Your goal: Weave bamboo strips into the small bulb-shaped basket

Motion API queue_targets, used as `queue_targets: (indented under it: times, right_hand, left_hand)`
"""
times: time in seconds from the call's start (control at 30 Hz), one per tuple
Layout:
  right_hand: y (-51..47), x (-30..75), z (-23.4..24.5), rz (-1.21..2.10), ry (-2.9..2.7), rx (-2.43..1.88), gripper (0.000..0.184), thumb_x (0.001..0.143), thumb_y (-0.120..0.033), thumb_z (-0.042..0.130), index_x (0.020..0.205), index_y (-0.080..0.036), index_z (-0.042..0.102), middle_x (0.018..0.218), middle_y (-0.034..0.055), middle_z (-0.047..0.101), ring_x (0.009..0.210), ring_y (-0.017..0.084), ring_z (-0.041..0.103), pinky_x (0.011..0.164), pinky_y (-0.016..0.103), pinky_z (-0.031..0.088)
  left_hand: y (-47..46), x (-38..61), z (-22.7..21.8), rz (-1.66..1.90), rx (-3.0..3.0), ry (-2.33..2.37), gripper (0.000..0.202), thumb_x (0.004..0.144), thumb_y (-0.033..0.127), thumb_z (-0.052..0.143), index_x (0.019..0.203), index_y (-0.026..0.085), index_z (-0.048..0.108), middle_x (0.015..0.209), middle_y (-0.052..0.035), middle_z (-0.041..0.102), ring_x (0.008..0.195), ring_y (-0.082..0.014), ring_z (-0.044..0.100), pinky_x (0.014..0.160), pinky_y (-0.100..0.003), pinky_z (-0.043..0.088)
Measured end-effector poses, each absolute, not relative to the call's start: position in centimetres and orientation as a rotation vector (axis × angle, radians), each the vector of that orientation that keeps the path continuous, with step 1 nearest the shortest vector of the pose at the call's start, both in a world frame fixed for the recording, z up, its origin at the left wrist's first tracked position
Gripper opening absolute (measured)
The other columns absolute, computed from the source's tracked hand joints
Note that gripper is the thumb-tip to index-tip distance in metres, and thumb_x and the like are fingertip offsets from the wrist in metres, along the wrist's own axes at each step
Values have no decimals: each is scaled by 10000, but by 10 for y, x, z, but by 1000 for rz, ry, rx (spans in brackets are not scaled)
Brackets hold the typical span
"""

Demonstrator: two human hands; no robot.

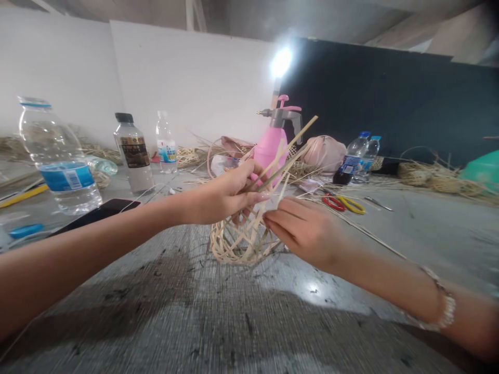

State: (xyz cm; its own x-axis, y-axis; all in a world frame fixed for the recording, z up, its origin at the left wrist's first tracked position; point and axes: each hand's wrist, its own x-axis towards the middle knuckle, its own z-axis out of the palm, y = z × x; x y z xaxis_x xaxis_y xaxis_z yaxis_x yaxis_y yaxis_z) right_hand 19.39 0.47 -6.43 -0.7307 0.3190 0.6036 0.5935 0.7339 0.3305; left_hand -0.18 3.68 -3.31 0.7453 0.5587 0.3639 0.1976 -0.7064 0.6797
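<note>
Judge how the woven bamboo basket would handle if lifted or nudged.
The open-weave bamboo basket probably feels light for its size, being mostly gaps. Its loose upright strips look springy, apt to flex or slip. Its rounded underside on the table may let it rock if pushed.

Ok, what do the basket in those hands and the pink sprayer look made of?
The woven basket looks like split bamboo, possibly rattan: flat, pale, matte, unpainted strips. The pink pump sprayer looks like moulded plastic: smooth, slightly glossy, evenly coloured body.
</note>
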Motion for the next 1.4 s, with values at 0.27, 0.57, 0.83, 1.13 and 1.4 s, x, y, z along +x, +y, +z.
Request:
queue_targets:
  times: [0.27,0.57,0.83,1.13,1.4]
  right_hand:
    - [1,196,-49,250,-2416,-993,318,879,-266,396,616,-172,548,509,-25,440,484,96,392,467,251,294]
    - [-4,186,-46,732,-2282,-965,539,902,-553,374,550,-174,527,485,-50,342,441,63,298,430,231,244]
    - [-3,188,-38,843,-2280,-937,524,867,-541,472,496,-178,545,427,-78,228,389,51,194,402,238,190]
    - [2,192,-43,932,-2255,-878,459,887,-456,491,561,-162,626,431,-82,192,394,47,179,381,240,118]
    - [7,199,-46,982,-2266,-838,537,862,-518,506,485,-190,310,473,-84,176,417,36,160,372,229,103]
  left_hand:
    - [30,-1,-30,746,2349,561,122,906,231,427,991,189,351,690,34,480,566,-96,502,492,-217,423]
    - [13,3,-27,745,2436,545,195,875,159,412,1068,177,398,791,-30,598,725,-144,546,593,-256,433]
    - [16,4,-30,786,2373,519,193,891,175,407,1080,176,365,751,-1,544,701,-135,540,592,-258,434]
    - [11,8,-28,840,2299,519,159,878,149,448,1031,164,403,826,-17,542,821,-136,533,663,-251,444]
    - [9,8,-25,730,2205,598,233,895,226,440,1104,172,353,692,42,470,546,-78,466,441,-177,427]
